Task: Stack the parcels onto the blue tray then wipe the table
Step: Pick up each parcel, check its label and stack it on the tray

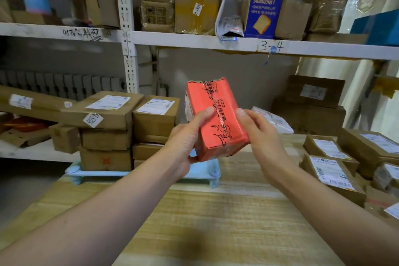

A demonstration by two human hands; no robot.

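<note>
A red parcel [213,114] with black print and clear tape is held up in the air, tilted, above the far edge of the wooden table [216,222]. My left hand [185,140] grips its left side and bottom corner. My right hand [259,134] grips its right edge. Behind and below it the light blue tray [212,174] sits at the table's far left, loaded with stacked brown cardboard parcels [108,123]. Several more brown parcels with white labels [330,170] lie on the table at the right.
A white metal shelf rack [129,34] stands behind the table, its upper shelf full of boxes and a blue carton [264,11]. A white bag parcel [274,119] and two big brown boxes [311,103] sit at the back right.
</note>
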